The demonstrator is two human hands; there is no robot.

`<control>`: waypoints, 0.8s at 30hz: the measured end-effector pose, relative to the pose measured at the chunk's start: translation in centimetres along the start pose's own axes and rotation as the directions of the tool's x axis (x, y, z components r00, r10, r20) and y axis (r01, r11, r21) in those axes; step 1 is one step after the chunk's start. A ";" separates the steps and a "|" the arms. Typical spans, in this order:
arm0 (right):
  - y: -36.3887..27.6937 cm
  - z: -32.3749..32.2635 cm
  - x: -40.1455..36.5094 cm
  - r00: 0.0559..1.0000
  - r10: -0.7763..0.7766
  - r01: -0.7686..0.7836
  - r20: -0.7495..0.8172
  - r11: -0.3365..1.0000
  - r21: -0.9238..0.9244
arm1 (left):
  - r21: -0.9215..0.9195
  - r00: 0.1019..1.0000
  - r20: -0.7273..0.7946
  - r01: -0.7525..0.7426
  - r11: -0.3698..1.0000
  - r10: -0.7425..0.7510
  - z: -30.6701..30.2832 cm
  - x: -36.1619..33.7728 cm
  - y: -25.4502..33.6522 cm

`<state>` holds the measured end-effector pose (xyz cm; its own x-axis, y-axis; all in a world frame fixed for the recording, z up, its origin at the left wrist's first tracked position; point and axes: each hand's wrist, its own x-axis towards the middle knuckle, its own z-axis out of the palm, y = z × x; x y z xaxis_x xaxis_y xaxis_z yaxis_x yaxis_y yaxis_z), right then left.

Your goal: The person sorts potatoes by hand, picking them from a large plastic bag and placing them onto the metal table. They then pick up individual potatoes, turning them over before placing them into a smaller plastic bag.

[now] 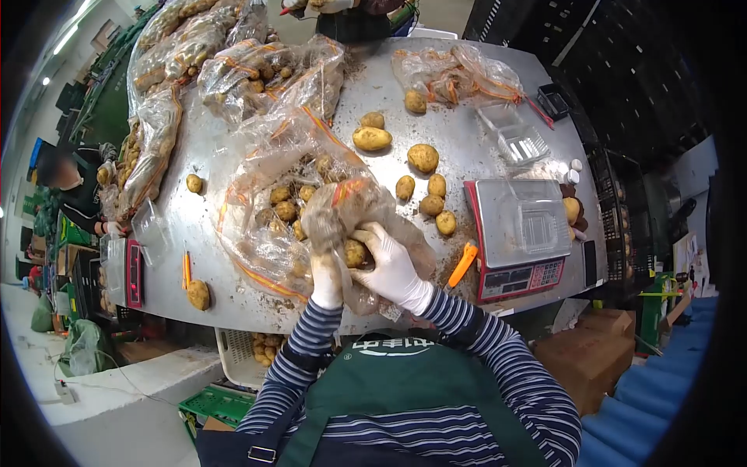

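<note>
Both of my hands wear white gloves and work at the near side of a clear plastic bag [257,167] with orange stripes. My left hand [326,279] is closed on a gathered, soil-smeared part of the bag; its fingers are partly hidden. My right hand [395,268] curls its fingers around a potato [355,254] beside the left hand, with bag film around it. Several soil-covered potatoes [285,210] lie in the bag's open mouth. Loose potatoes [422,158] sit on the metal table [381,86] to the right of the bag.
At right stand a red weighing scale [476,233] with a clear tray [525,218], and an orange cutter [463,265]. More potato bags [272,74] pile at the far left. A second scale [135,272] stands left. A person [74,183] is beyond it; another stands across the table.
</note>
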<state>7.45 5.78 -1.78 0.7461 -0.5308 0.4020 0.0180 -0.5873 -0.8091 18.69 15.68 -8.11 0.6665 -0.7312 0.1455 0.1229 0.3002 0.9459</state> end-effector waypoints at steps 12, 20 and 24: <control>-1.1 -3.7 1.4 0.996 -0.039 0.035 -0.078 0.998 -0.051 | -0.271 0.895 -0.004 0.429 0.862 -0.447 2.0 1.4 3.6; 0.3 1.2 -1.2 0.944 0.303 -0.328 0.128 0.843 0.426 | -0.185 0.970 -0.240 -0.071 0.980 0.025 2.0 -0.7 2.4; -0.5 0.1 -1.0 0.936 0.290 -0.348 0.200 0.850 0.396 | -0.247 0.961 -0.242 0.069 0.966 -0.131 1.3 0.5 3.9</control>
<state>6.76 6.65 -1.86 0.8366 -0.5450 0.0561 0.0198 -0.0723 -0.9972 18.54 15.62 -3.99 0.8027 -0.5939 -0.0541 0.3467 0.3910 0.8526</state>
